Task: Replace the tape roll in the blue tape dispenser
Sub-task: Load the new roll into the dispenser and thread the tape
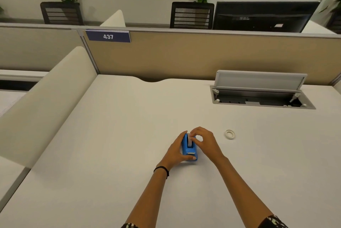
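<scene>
Dispenser (pixel 190 151) braced on worktop (pixel 129 126) by left hand (pixel 178 151) — right fingers (pixel 195 136) pinch seated roll (pixel 189 140); spare ring (pixel 230 134) at three o'clock.

The white desk (pixel 129 117) abuts a tan partition (pixel 184 56) bearing a blue "437" sign (pixel 108 36). An open cable tray (pixel 262 96) sits right; a monitor (pixel 263 16) stands beyond.

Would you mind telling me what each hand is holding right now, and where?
The left hand grips the blue tape dispenser along its left side. The right hand pinches the white tape roll at its top, seated in the dispenser.
</scene>
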`<state>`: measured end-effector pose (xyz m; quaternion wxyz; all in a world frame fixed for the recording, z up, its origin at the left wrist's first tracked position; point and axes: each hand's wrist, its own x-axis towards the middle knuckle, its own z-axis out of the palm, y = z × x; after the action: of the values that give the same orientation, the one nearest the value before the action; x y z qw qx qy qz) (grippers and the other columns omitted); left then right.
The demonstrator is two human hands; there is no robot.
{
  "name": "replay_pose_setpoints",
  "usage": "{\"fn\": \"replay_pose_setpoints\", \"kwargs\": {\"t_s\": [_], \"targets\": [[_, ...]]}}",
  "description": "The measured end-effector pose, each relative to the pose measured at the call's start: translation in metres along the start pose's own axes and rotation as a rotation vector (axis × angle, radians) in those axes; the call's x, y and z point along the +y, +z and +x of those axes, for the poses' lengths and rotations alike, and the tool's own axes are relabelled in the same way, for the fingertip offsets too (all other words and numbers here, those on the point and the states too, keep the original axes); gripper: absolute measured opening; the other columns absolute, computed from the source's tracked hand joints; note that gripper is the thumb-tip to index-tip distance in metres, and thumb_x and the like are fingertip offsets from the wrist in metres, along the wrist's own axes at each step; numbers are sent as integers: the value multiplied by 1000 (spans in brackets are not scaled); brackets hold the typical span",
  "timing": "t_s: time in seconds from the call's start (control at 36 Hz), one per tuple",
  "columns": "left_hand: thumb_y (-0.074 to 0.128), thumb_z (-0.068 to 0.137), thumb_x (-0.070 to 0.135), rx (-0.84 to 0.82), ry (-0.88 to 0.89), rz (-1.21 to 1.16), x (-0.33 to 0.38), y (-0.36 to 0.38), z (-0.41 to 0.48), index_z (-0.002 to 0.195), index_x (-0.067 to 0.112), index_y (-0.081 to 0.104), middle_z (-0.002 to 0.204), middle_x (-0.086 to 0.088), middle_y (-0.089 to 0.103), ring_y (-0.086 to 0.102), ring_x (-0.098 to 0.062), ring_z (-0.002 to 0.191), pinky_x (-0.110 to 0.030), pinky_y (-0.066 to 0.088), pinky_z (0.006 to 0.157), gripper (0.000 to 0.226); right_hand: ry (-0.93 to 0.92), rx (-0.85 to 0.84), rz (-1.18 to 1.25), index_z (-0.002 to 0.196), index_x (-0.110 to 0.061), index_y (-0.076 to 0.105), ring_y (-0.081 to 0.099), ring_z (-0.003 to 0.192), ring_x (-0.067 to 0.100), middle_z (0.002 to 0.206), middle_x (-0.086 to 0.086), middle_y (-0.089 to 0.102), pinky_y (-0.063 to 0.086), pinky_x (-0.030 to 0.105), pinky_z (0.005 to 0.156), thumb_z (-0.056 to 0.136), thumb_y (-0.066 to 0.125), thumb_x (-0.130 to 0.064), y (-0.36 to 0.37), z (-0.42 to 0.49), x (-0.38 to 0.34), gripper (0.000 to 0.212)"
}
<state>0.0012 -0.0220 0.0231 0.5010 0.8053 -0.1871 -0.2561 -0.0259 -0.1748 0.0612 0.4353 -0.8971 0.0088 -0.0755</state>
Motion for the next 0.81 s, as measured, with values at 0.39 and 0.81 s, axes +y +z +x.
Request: {"fn": "replay_pose_setpoints", "kwargs": {"t_s": [0.39, 0.81], "targets": [[80, 70, 23, 2, -4, -12, 0, 0, 1, 143, 23, 18, 147, 2, 32, 36, -12, 130, -20, 30, 102, 95, -136, -3, -309, 86, -3, 61, 59, 77, 26, 88, 15, 65, 50, 37, 76, 88, 51, -12, 6, -2, -14, 13], [79, 71, 24, 5, -7, -12, -1, 1, 0, 143, 24, 18, 148, 2, 30, 35, -15, 132, -20, 29, 102, 94, -28, -63, -332, 89, 1, 58, 57, 79, 30, 91, 20, 62, 48, 39, 77, 85, 36, -24, 1, -6, -28, 33]]}}
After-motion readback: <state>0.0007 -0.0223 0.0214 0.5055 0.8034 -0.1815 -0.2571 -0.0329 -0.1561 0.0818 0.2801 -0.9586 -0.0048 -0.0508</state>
